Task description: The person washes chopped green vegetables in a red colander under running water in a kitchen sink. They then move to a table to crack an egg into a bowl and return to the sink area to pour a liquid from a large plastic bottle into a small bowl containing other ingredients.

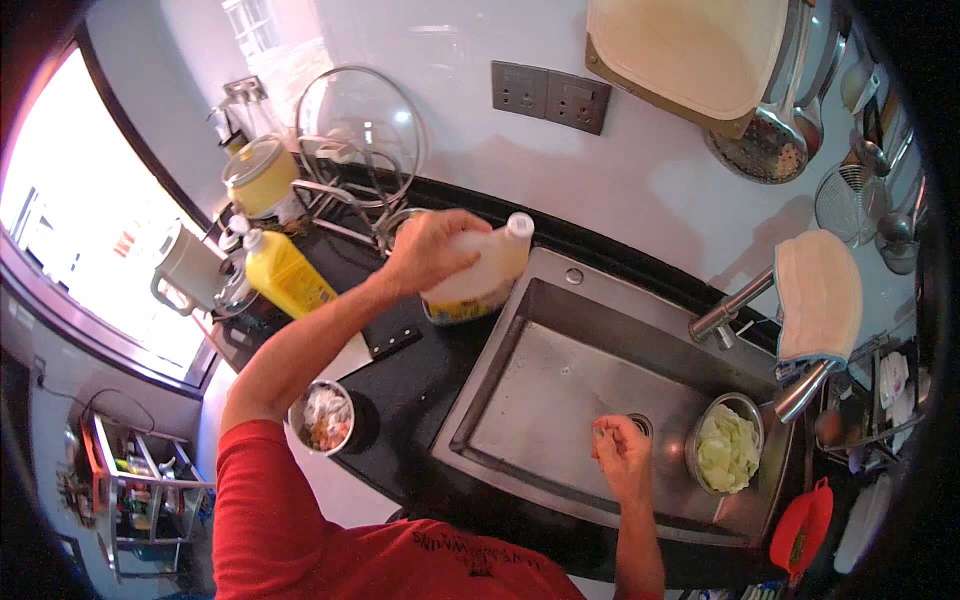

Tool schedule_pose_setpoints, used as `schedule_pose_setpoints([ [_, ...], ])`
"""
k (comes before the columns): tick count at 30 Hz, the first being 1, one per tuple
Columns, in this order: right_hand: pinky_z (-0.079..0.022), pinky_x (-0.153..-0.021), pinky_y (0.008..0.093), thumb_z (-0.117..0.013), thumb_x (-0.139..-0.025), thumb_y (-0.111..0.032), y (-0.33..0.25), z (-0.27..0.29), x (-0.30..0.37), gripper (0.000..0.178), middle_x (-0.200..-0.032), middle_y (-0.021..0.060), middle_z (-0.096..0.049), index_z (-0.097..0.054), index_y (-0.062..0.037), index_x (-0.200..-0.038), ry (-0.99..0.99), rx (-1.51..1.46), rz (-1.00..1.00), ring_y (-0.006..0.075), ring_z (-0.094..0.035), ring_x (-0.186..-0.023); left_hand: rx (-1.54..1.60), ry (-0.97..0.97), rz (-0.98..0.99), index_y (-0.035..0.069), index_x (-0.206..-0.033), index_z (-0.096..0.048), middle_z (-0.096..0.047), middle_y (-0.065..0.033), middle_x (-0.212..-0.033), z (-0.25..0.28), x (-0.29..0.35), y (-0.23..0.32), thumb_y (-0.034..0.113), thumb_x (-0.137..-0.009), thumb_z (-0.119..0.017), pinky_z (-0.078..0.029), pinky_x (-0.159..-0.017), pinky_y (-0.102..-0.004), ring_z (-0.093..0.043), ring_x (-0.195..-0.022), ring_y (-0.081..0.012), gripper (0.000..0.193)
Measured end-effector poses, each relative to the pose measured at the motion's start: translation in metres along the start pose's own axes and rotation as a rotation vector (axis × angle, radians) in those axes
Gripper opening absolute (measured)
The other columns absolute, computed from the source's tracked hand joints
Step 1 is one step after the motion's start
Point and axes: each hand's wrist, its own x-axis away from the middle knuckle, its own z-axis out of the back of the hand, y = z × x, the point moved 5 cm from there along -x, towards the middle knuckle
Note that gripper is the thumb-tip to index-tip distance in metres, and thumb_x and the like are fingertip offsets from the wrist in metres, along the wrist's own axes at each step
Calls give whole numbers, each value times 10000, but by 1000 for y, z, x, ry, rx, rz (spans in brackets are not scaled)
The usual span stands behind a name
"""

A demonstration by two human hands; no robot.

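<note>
My left hand (435,248) is closed round the upper part of a translucent jug (487,272) with a white cap. The jug is upright at the left rim of the sink, with yellow showing in its lower part. Over the steel sink (540,390) is my right hand (622,452), its fingers curled in toward the thumb. Whether anything small is inside them I cannot make out. Just right of that hand, a metal bowl (693,462) of pale green leaves (728,452) sits in the sink.
A yellow pump bottle (285,275), a knife (392,340) and a glass lid (362,130) on a rack stand left. A pot (350,425) of food is at the counter's near edge. The faucet (730,305) with a draped cloth (820,295) overhangs the sink; a red basket (802,530) is right.
</note>
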Motion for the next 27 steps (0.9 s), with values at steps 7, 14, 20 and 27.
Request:
schedule_pose_setpoints([
  [7, -404, -480, 213, -562, -844, -69, 35, 8, -3, 84, -640, 21, -541, -551, -15, -908, 118, -44, -232, 68, -489, -545, -123, 23, -144, 171, -917, -678, -658, -89, -808, -25, -103, -51, 257, -647, -732, -497, -645, -342, -630, -726, -254, 288],
  [14, -368, -451, 204, -547, -819, -63, 72, -2, 5, 102, -617, 25, -531, -555, -27, -915, 149, -97, -440, 68, -471, -519, -178, 113, -303, 226, -941, -673, -664, -51, -872, -33, -143, -78, 309, -662, -720, -505, -669, -341, -630, -750, -243, 295],
  [20, -310, -399, 213, -526, -839, -83, 83, -15, 5, 96, -580, 45, -490, -547, 1, -880, 97, -215, -395, 85, -421, -465, -444, 357, -404, 252, -1134, -564, -530, -66, -1002, -25, -126, -55, 341, -652, -714, -410, -799, -385, -473, -964, -260, 512],
  [27, -322, -402, 197, -545, -848, -85, 60, -35, 4, 87, -576, 38, -487, -546, -3, -877, -87, -160, -285, 78, -420, -455, -564, 398, -483, 164, -1033, -600, -484, -86, -1036, 41, 43, 26, 159, -612, -693, -401, -835, -386, -475, -964, -266, 431],
])
